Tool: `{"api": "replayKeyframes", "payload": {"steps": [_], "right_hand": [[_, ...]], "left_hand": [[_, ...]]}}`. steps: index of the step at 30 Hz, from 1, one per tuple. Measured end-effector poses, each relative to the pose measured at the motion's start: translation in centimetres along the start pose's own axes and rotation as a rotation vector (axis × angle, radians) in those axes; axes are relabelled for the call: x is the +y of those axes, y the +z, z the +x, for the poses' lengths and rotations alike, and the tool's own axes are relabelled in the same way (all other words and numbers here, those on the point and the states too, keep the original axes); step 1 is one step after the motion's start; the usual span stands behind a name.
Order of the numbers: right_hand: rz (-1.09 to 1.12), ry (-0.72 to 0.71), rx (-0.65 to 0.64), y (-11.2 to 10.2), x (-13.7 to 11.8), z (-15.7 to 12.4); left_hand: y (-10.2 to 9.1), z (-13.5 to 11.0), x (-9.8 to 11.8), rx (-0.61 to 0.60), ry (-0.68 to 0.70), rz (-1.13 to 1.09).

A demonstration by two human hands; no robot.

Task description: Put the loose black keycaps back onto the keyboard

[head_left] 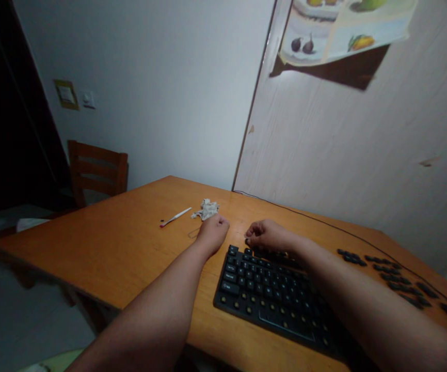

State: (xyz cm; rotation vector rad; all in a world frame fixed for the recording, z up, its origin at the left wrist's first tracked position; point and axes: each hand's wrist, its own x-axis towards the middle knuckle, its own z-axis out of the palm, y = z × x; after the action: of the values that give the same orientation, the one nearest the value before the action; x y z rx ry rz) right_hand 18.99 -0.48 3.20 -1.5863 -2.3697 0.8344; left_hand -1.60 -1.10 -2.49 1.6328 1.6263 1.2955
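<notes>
Nearby, crumpled tissue [206, 209], toothbrush [175, 217], loose keycaps [394, 274].

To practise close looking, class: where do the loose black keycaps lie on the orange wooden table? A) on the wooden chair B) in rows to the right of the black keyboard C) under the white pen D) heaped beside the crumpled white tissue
B: the loose black keycaps lie in rows on the orange wooden table, to the right of the black keyboard.
</notes>
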Motion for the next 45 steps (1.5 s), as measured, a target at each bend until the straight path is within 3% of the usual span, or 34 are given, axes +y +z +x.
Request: {"api": "replayKeyframes", "payload": {"steps": [26, 32, 38, 45], "right_hand": [[-0.162, -0.049, 0.07, -0.2, -1.3, -1.2], [-0.152, -0.16, 0.057, -0.2, -4.0, -5.4], [-0.246, -0.305, 0.067, 1.4, -6.5, -11.1], [-0.366, -0.282, 0.093, 3.5, -7.1, -13.8]], "left_hand": [[0.0, -0.1, 0.1, -0.007, -0.007, 0.002], [0.1, 0.0, 0.1, -0.004, 0.009, 0.013], [0.4, 0.4, -0.5, -0.006, 0.017, -0.006], [0.3, 0.4, -0.3, -0.004, 0.002, -0.022]]}}
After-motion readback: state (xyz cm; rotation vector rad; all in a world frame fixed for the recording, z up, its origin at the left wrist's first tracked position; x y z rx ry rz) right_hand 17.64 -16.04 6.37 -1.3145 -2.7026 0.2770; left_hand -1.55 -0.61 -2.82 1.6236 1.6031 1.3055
